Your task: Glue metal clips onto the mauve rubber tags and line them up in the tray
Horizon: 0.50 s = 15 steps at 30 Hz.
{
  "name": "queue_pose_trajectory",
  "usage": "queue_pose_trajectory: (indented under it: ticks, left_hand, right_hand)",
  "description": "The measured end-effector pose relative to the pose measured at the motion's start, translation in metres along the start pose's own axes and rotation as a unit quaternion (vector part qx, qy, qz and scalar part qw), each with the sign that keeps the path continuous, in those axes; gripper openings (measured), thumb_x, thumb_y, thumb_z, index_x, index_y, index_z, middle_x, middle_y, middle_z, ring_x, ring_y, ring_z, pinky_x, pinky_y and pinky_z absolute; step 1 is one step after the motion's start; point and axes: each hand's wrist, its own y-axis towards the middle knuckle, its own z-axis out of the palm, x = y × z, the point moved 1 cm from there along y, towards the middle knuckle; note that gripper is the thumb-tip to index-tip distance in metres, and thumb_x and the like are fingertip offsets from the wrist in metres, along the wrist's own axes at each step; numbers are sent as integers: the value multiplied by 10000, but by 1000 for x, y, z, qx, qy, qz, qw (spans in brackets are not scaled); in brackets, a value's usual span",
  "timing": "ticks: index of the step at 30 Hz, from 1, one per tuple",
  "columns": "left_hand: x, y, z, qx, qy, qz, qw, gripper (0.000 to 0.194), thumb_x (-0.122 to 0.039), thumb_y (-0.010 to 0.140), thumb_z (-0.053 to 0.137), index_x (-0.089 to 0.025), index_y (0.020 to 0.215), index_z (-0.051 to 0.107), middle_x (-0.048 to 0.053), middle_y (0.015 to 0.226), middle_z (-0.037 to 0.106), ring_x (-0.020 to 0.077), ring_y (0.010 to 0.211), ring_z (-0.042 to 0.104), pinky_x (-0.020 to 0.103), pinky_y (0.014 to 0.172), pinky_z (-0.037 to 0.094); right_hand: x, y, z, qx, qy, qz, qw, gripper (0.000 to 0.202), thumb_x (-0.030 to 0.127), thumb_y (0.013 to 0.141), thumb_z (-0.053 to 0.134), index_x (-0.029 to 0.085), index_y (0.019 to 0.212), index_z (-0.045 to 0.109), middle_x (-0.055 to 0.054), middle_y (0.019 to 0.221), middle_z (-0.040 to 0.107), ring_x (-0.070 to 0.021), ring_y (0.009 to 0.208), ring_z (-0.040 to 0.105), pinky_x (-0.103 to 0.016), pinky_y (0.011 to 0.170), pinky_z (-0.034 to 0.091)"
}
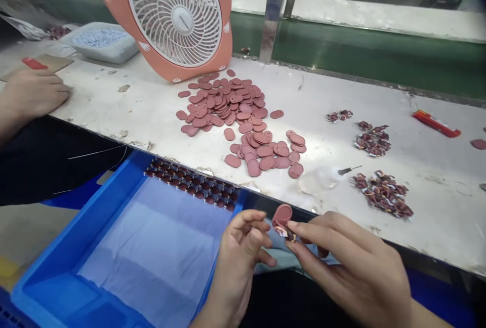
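Above the bench's front edge, my right hand [353, 262] pinches a small dark-red oval piece [283, 215] between thumb and fingertips. A smaller brown-and-white part sits at its lower end. Beside it on the left is my left hand [245, 257], its fingers bent but apart, with nothing visible in them. On the bench lie a heap of dark-red oval discs [228, 103] and a looser group of discs [266, 151]. Small brown-and-white parts [387, 194] form piles to the right. Near them a clear squeeze bottle [321, 178] with a thin needle tip lies on its side.
A blue bin [125, 191], lined with a pale sheet, holds rows of small dark pieces [193, 183]. An orange fan [224, 54] stands behind the heap. Farther right lies a red-and-yellow tool [436, 123]. At left are a white tray [114, 54] and another person's hand [36, 90].
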Motion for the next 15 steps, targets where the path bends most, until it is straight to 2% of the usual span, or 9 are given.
queue_pose_trajectory:
  ticks: [1, 3, 7, 10, 12, 13, 14, 15]
  left_hand:
    - [-3, -1, -2, -36, 11, 37, 999, 440, -509, 624, 833, -194, 893, 683, -3, 767, 618, 93, 607, 549, 188, 498, 510]
    - [-8, -3, -3, -67, 32, 79, 994, 377, -429, 596, 871, -187, 794, 660, -13, 714, 604, 87, 569, 508, 183, 466, 480]
    - [-15, -4, -3, -110, 61, 105, 987, 302, -366, 619, 861, -177, 719, 647, -19, 691, 594, 80, 544, 493, 173, 436, 444]
    - [-20, -2, -8, -147, 48, 117, 981, 270, -385, 690, 807, -178, 749, 645, -25, 675, 589, 84, 551, 526, 172, 450, 448]
    - [-27, 2, -24, -194, 71, 125, 970, 268, -404, 725, 771, -182, 804, 643, -2, 756, 631, 120, 639, 604, 191, 479, 479]
    - [-32, 6, -37, -229, 104, 134, 958, 276, -419, 737, 753, -186, 834, 642, 14, 815, 653, 148, 704, 642, 211, 502, 503]
    - [-38, 11, -54, -266, 150, 144, 941, 289, -436, 753, 730, -189, 874, 640, 34, 877, 671, 183, 784, 672, 238, 532, 526]
    - [-47, 17, -74, -316, 223, 169, 906, 315, -469, 769, 696, -190, 905, 638, 48, 906, 686, 206, 819, 691, 266, 563, 546]
  right_hand:
    - [0, 0, 7, -17, -24, -20, 999, 200, 30, 959, 566, 111, 1138, 603, -48, 880, 573, -118, 738, 560, -209, 651, 478]
    - [-2, 0, 22, -32, -44, -60, 997, 263, 8, 948, 564, 98, 1194, 589, -66, 884, 587, -148, 722, 565, -247, 635, 473]
    - [-6, 9, 49, -27, -40, -107, 993, 267, 1, 948, 546, 77, 1202, 577, -91, 910, 596, -169, 715, 571, -267, 615, 467]
    - [-3, 19, 60, -13, -35, -119, 992, 244, 6, 941, 568, 56, 1180, 581, -92, 907, 594, -175, 703, 571, -286, 607, 470]
    - [2, 22, 62, 13, -41, -150, 988, 205, 28, 946, 588, 35, 1151, 589, -77, 850, 592, -162, 644, 551, -284, 557, 451]
    - [4, 21, 61, 19, -45, -167, 985, 163, 43, 961, 572, 39, 1122, 599, -64, 814, 589, -151, 609, 537, -279, 528, 438]
    - [6, 19, 59, 18, -49, -180, 982, 126, 48, 976, 542, 53, 1083, 609, -50, 782, 586, -139, 579, 527, -274, 507, 429]
    - [6, 15, 56, 14, -52, -188, 981, 123, 44, 984, 512, 71, 1045, 616, -39, 766, 585, -132, 564, 525, -270, 496, 427]
